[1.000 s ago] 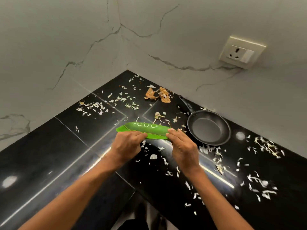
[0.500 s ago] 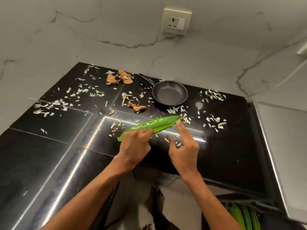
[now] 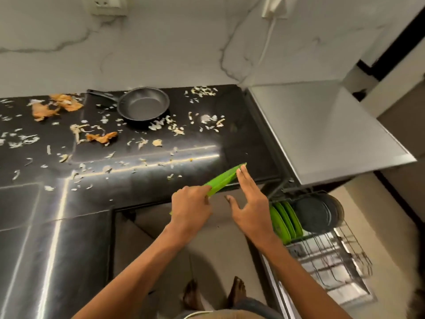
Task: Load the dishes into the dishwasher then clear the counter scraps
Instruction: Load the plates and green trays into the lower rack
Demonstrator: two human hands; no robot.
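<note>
Black glossy counter (image 3: 46, 226) against a marble-veined wall; a grey dishwasher (image 3: 322, 130) stands at its right end, with the wire rack (image 3: 333, 261) pulled out below.

Scraps (image 3: 161, 126): pale shreds and orange peelings strewn over the far part of the counter, none yet cleared. A dark pan (image 3: 143, 105) sits among them near the wall, handle pointing left.

Rack holds green plates (image 3: 284, 221) standing on edge and, just behind them, dark round dishes (image 3: 317, 214).

Plate (image 3: 224, 179): green, seen nearly edge-on, tilted, held in the air above the counter's front edge, left of the rack.

Left hand (image 3: 190, 209): fingers curled round the plate's near rim, firm grip.
Right hand (image 3: 250, 204): fingers straight and spread, fingertips laid against the far rim; steadies rather than grasps. Thumb apart, holds nothing.

Handling, judged:
- Thin and evenly coloured, so probably plastic: light, stiff enough not to sag, unlikely to shatter.
- Surface looks smooth; may slip if wet or greasy. Cannot tell whether it is wet.
- Best hold is at the rim, thumb on one face and fingers on the other.
- To slot it beside the other green plates it should go in on edge, lowered by the upper rim.

Step in hand, judged: carrying this plate towards the rack. Pan is not yet loaded.
</note>
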